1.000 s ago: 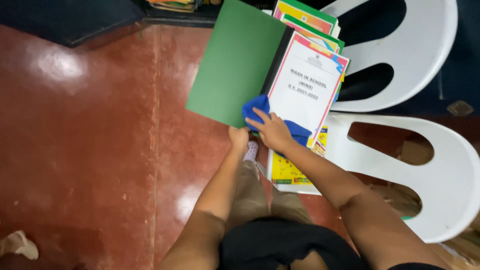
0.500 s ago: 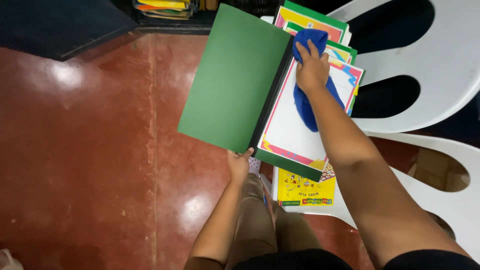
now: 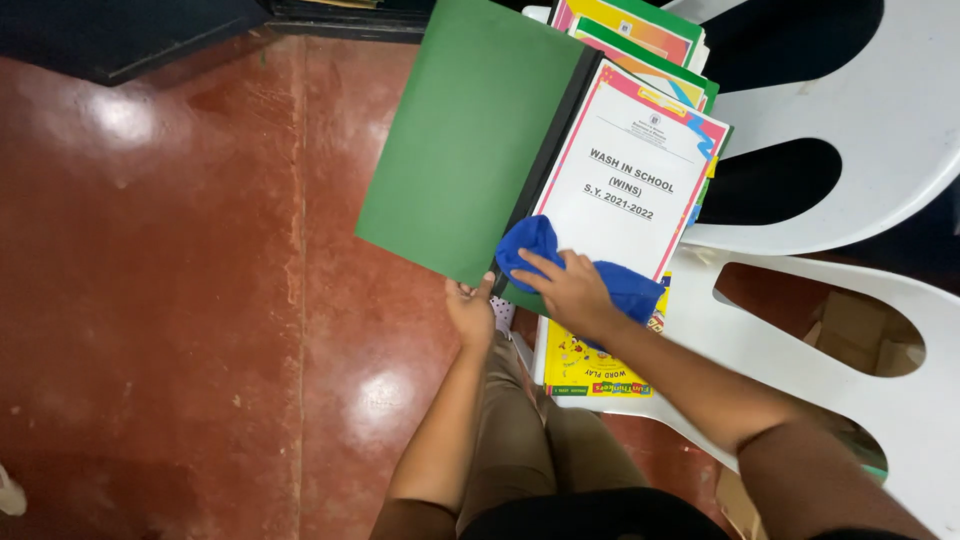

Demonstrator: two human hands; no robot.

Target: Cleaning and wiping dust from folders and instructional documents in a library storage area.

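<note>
- At the near edge of the open folder, the right hand [image 3: 568, 290] lies flat on a blue cloth [image 3: 590, 272], fingers spread and pressing rather than curled around it; the cloth sits on the bottom of the white title page [image 3: 625, 175], seemingly so that it can be rubbed over the sheet.
- Just beside it, the left hand [image 3: 468, 308] pinches the lower corner of the green cover [image 3: 465, 140], thumb on top; it seems to hold the cover swung open to the left so that the page stays bare.
- The green folder [image 3: 520, 300] rests on a stack of colourful booklets [image 3: 640, 30], whose edges stick out above it, and a yellow picture book [image 3: 590, 365] shows below the wrist.
- The whole pile lies on a white plastic chair [image 3: 880, 110], with a second one of the same kind just beside it.
- Under the arms the person's knees press close to the chair; red polished floor [image 3: 150, 300] spreads out to the left, with a dark mat at the top edge.
</note>
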